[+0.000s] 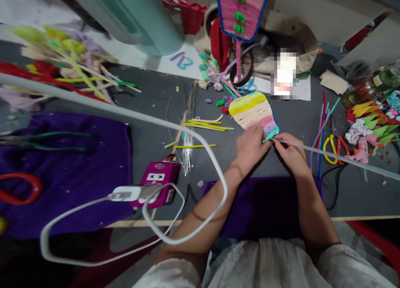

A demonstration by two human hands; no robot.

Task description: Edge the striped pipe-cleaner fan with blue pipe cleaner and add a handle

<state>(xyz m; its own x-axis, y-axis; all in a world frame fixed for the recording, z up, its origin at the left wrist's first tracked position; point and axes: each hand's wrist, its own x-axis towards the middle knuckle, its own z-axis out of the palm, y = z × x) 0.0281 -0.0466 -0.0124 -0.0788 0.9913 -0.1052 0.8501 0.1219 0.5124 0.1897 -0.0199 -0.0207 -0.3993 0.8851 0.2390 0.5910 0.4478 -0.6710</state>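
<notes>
A striped panel (254,111) in yellow, cream, pink and blue with a blue edge lies on the dark grey table. My left hand (252,144) presses on its lower end, fingers closed at the green and blue strips. Just to the right, my right hand (290,150) pinches at the panel's lower corner, where a thin pale strip (315,148) begins and runs off to the right. The fingertips of both hands are close together. A similar panel (242,13) with green buttons stands beyond, a pink braid below it.
Silver wires (187,150) and yellow stems (208,125) lie left of my hands. Farther left are a magenta power strip (159,180) with a white cable and purple cloth (81,155). Scissors (336,148), coloured stems and paper flowers (359,132) lie at right.
</notes>
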